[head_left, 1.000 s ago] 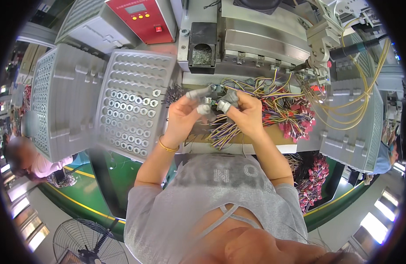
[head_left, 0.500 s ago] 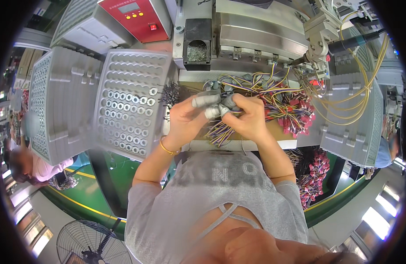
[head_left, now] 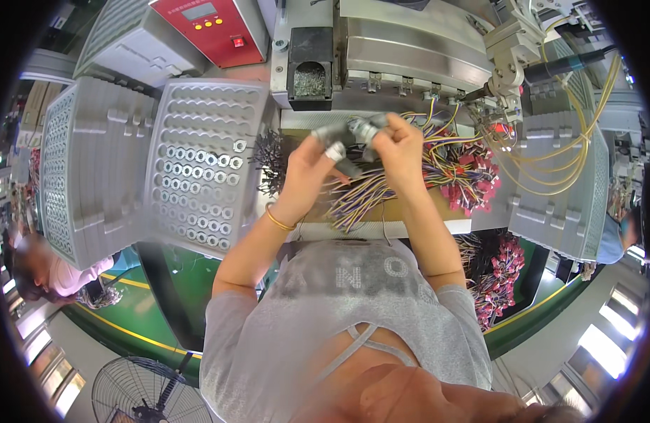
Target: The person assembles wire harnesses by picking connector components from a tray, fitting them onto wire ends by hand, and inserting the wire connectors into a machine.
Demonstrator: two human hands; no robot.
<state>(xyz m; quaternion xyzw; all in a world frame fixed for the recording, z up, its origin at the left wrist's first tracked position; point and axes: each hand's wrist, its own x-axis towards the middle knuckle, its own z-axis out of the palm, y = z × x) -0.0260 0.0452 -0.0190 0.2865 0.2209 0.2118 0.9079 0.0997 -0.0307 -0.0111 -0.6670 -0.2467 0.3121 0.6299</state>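
Note:
Over the workbench my two hands are close together, grey covers on several fingertips. My right hand (head_left: 401, 146) has its thumb and fingers bent together around something small that I cannot make out. Motion smears the fingers of my left hand (head_left: 307, 169), just left of it; whether they grip anything is unclear. Beneath and beyond both hands lies a bundle of purple, yellow and white wires (head_left: 364, 201). Red connectors (head_left: 467, 180) cluster at its right end. Black wire ends (head_left: 268, 158) stick out left of my left hand.
A grey tray (head_left: 191, 130) with rows of ring-shaped metal parts stands left, beside stacked trays (head_left: 103, 162). Farther back are a red control box (head_left: 213, 32), a black bin (head_left: 311, 70) and a metal machine (head_left: 417, 53). Yellow tubing (head_left: 586, 141) loops at the right.
My right hand has risen slightly and tilted away. My left hand has shifted a little to the right and its fingers have moved apart from the right hand's fingertips.

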